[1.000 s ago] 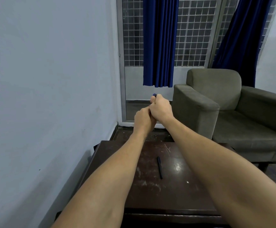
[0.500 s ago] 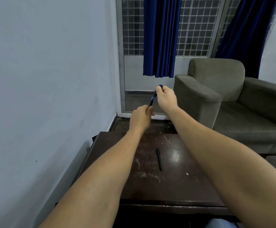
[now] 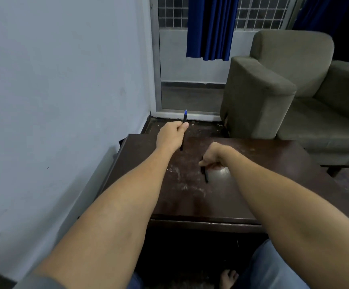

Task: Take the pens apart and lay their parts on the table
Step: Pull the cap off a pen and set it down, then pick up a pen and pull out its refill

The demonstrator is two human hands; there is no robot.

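My left hand [image 3: 172, 135] is closed around a dark pen body [image 3: 184, 118] and holds it upright over the far left of the table, its uncapped blue tip pointing up. My right hand [image 3: 214, 156] is down at the dark wooden table [image 3: 273, 184], fingers curled and pinched at the tabletop. The cap it pulled off is mostly hidden in those fingers. A second black pen [image 3: 206, 176] lies whole on the table, and its far end touches my right fingertips.
A grey-green armchair [image 3: 273, 90] stands close behind the table's right side. A pale wall runs along the left, next to the table's left edge. Blue curtains hang over the barred window at the back. My knees show below the table's near edge.
The hands pulled apart and the cap came off the pen. My right hand dropped to the table beside the lying pen; my left hand kept the pen body and lowered slightly.
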